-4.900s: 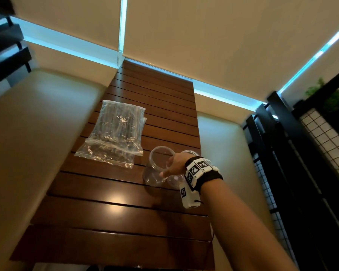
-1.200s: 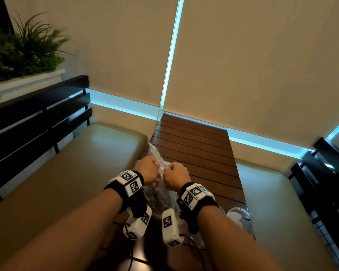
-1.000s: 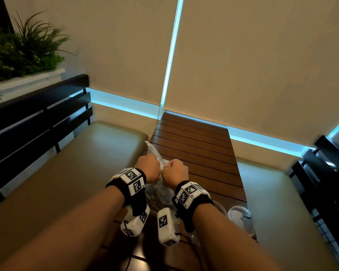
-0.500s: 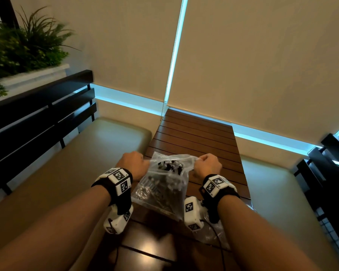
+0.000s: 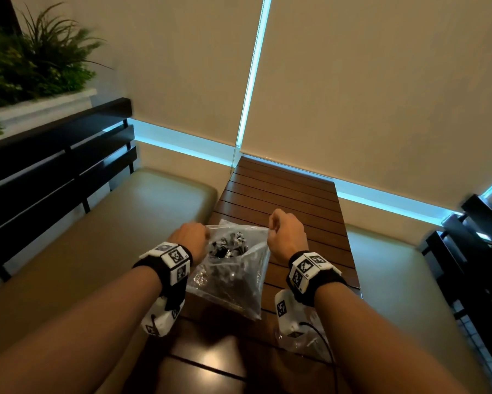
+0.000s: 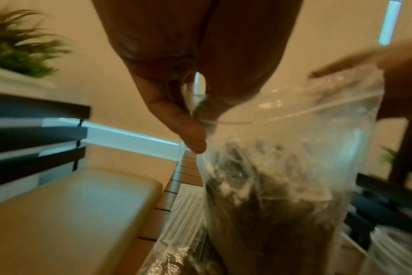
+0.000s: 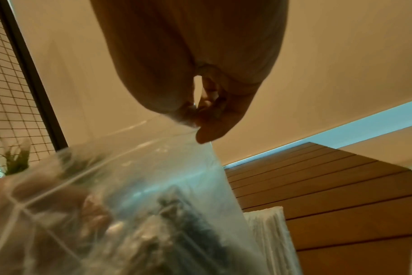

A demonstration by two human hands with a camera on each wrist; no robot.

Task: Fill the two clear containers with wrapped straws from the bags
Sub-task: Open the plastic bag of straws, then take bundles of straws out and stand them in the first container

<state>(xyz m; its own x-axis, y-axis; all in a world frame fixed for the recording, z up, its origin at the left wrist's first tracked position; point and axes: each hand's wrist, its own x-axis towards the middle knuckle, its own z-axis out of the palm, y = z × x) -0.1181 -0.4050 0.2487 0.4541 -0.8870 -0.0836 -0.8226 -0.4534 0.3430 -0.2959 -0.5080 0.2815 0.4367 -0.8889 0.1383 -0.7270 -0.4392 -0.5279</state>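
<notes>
A clear zip bag of wrapped straws [image 5: 233, 268] hangs upright over the wooden slat table [image 5: 290, 200], its mouth pulled wide. My left hand [image 5: 190, 241] pinches the bag's left top corner, and the left wrist view shows thumb and finger closed on the bag [image 6: 282, 167] rim. My right hand [image 5: 284, 231] pinches the right top corner of the bag [image 7: 129, 214]. A second bag of straws [image 6: 183, 214] lies flat on the table beneath. A clear container [image 5: 301, 339] sits under my right wrist, mostly hidden; its rim [image 6: 397, 247] shows in the left wrist view.
Padded beige benches [image 5: 111, 223] flank the narrow table on both sides. A black slatted rail [image 5: 54, 166] with a potted plant [image 5: 26, 61] stands at the left. A black frame with wire mesh [image 5: 477, 265] stands at the right. Roller blinds close off the far end.
My hands, fists together at the bag's top a second ago, have moved apart and pulled the zip mouth wide. The straws inside now show from above.
</notes>
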